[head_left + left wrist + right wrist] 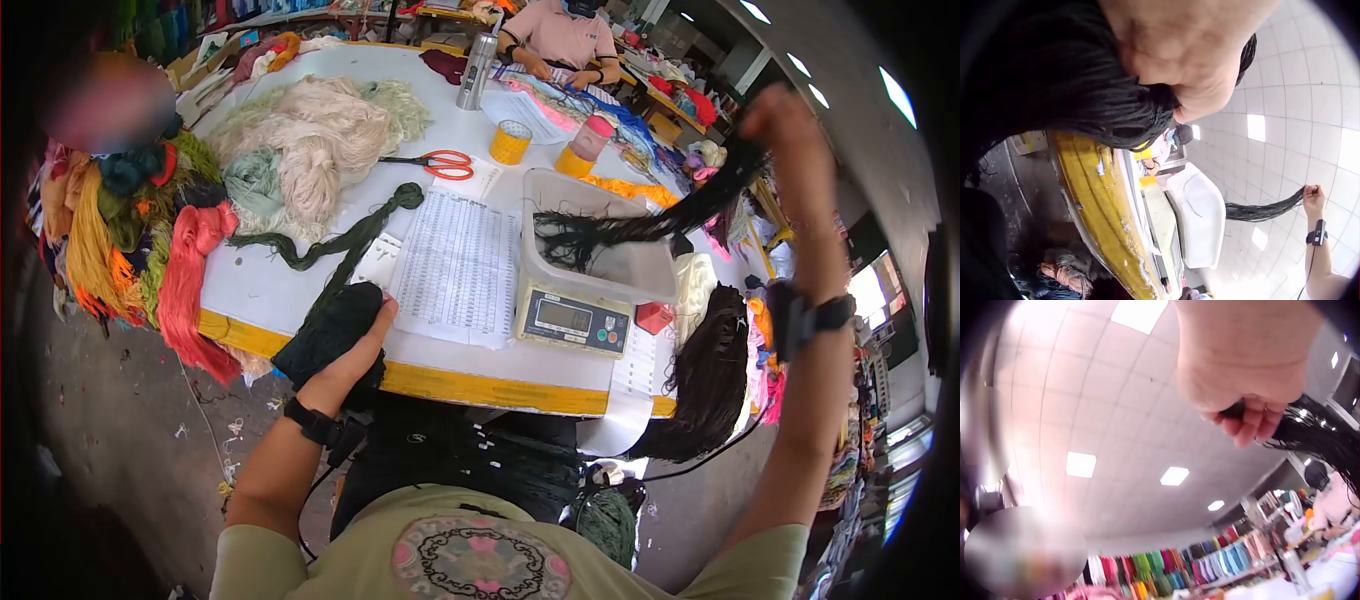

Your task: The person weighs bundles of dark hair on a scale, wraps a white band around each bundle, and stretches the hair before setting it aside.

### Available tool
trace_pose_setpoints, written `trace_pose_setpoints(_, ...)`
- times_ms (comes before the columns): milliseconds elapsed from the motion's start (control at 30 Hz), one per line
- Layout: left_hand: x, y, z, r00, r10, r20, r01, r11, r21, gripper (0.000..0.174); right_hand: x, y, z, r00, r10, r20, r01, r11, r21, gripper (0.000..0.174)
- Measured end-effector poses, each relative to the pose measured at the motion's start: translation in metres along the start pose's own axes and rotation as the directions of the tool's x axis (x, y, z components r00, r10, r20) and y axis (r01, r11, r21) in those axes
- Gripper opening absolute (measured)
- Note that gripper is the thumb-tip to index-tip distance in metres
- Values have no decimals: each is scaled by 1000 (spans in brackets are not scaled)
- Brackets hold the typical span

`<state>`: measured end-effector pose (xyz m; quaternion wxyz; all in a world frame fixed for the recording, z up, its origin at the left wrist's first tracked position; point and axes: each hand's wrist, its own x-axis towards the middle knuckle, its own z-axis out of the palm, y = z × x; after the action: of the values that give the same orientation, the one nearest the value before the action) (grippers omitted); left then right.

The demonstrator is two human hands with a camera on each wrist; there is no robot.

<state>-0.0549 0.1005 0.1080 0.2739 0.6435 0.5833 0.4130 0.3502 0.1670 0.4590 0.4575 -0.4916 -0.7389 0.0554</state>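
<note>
My right hand (795,135), raised at the right, grips one end of a dark thread hank (690,212). From there the strands slope down into a clear plastic tub (655,275), which sits on a digital scale (570,325). In the right wrist view the fingers curl round the strands (1325,437). At the table's front edge my left hand (352,358) holds a thick dark green thread bundle (330,325), thumb over its side. A knotted dark green skein (350,240) lies on the table just beyond it.
Printed sheets (455,265) lie between the skein and the scale. Orange-handled scissors (445,163), a steel flask (477,72) and pale yarn (310,140) stand or lie farther back. A dark brown hank (712,350) hangs over the right edge. Another person (560,40) sits opposite.
</note>
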Motion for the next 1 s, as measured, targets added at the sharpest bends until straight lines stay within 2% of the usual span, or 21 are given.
trace_pose_setpoints(33, 0, 1, 0, 1000, 1, -3, -1, 1000, 2, 21, -13, 36, 16, 982, -58, 177, 96, 972, -214, 30)
trace_pose_setpoints(67, 0, 3, -1, 1000, 3, -6, -3, 1000, 7, 21, -54, 38, 54, 984, 15, 175, 34, 960, -276, 32)
trace_pose_setpoints(100, 0, 6, -4, 1000, 3, -9, -3, 1000, 9, 21, -84, 47, 77, 975, 77, 210, 30, 887, -462, 32)
trace_pose_setpoints(133, 0, 10, -7, 999, 51, -14, -50, 996, 70, 21, -113, 63, 97, 972, -20, 233, 124, 887, -446, 26)
trace_pose_setpoints(167, -1, 13, -9, 995, 98, -18, -95, 987, 130, 20, -135, 61, 103, 947, 74, 311, 81, 886, -457, 20)
trace_pose_setpoints(233, -2, 16, -10, 995, 101, -23, -97, 984, 150, 19, -175, 66, 112, 943, -47, 329, 227, 814, -534, 19)
trace_pose_setpoints(367, -3, 27, -12, 987, 155, -33, -148, 977, 156, 17, -215, 58, 115, 954, 2, 301, 162, 839, -519, 19)
trace_pose_setpoints(467, -4, 28, -10, 981, 189, -50, -179, 971, 160, 16, -221, 53, 109, 953, -70, 293, 210, 852, -479, 26)
trace_pose_setpoints(633, -4, 24, -4, 972, 224, -73, -207, 960, 189, 16, -192, 54, 96, 945, -151, 291, 275, 848, -452, 24)
trace_pose_setpoints(700, -5, 22, -4, 964, 252, -89, -228, 950, 214, 16, -170, 62, 95, 987, -152, 44, 158, 940, -304, 22)
trace_pose_setpoints(733, -5, 23, -4, 975, 209, -77, -193, 964, 181, 16, -161, 67, 98, 988, -148, 40, 153, 939, -307, 22)
trace_pose_setpoints(800, -7, 24, -2, 983, 173, -57, -163, 976, 147, 15, -153, 77, 104, 981, -121, 151, 166, 924, -343, 19)
trace_pose_setpoints(833, -7, 23, -2, 983, 174, -52, -164, 975, 153, 16, -153, 75, 104, 907, -82, 414, 231, 918, -323, 19)
trace_pose_setpoints(900, -3, 23, -6, 983, 174, -60, -163, 973, 162, 16, -162, 57, 101, 803, -63, 593, 378, 823, -424, 20)
trace_pose_setpoints(1000, -5, 32, -11, 997, 82, -3, -80, 980, 181, 17, -170, 40, 95, 819, -100, 565, 376, 837, -397, 21)
